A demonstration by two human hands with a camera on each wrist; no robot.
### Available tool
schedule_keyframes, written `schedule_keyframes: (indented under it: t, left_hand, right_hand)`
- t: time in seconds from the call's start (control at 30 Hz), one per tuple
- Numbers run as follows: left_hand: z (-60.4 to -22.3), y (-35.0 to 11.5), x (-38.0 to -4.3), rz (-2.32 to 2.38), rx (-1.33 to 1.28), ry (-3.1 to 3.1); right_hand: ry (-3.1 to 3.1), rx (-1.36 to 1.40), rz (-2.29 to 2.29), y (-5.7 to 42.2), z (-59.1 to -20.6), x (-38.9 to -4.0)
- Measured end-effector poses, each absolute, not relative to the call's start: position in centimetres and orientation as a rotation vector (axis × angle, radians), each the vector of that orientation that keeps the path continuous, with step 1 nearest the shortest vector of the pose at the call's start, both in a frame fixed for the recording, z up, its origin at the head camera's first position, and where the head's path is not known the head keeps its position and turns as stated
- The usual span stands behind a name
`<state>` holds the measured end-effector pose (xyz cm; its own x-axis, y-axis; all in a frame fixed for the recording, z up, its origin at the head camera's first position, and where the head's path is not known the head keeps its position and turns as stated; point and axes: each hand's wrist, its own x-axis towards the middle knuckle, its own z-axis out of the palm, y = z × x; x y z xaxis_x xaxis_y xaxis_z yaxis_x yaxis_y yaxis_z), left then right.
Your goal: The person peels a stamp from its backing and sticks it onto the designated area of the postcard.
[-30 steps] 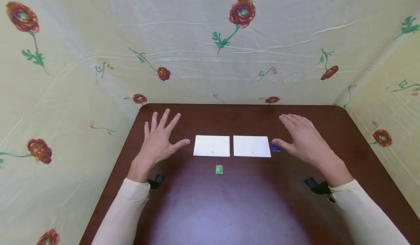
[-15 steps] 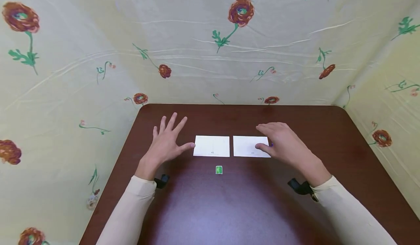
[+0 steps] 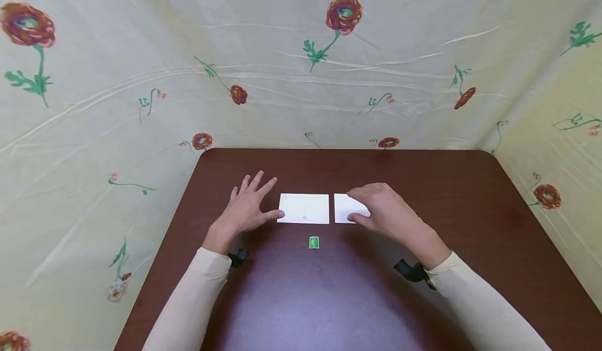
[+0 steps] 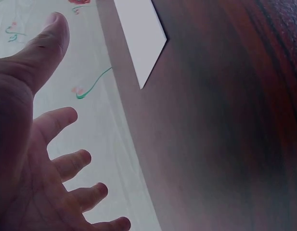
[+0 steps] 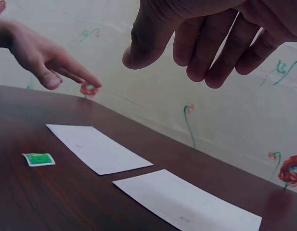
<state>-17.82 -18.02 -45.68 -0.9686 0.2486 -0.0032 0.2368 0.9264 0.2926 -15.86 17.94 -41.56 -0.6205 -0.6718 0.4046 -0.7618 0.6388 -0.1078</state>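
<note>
Over R wht card (image 3: 344, 209), R grip (image 3: 389, 211) hangs w/ digits apart; L grip (image 3: 244, 211) spread nr L card (image 3: 304, 208).

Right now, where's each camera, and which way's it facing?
Head: worn there, looking forward and down at the brown wooden table; left hand, right hand, cream sleeves show.
Left wrist: worn there, facing a white rectangular card; left hand shows.
Right wrist: worn there, facing two cards; both hands show.
Both head and right wrist show the small green rectangular paper.
</note>
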Motion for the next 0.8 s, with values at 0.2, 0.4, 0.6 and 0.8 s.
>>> schedule_keyframes:
  t: [0.2, 0.4, 0.6, 0.8]
  left_hand:
    - [-46.5, -17.3, -17.5, 0.502, 0.368, 2.997]
    - [-47.6, -17.1, -17.6, 0.515, 0.368, 2.961]
    - [-48.3, -16.9, -17.7, 0.487, 0.349, 2.942]
    - [-48.6, -16.5, -17.9, 0.510, 0.345, 2.917]
  right_hand:
    - [-2.539, 1.188, 0.377, 17.2, -42.4, -15.2]
    - [-2.555, 1.212, 0.356, 16.2, -43.3, -14.6]
    - [-2.558, 1.257, 0.380, 15.3, -44.2, -14.3]
    - [-2.591, 1.257, 0.408, 14.8, -45.2, -14.0]
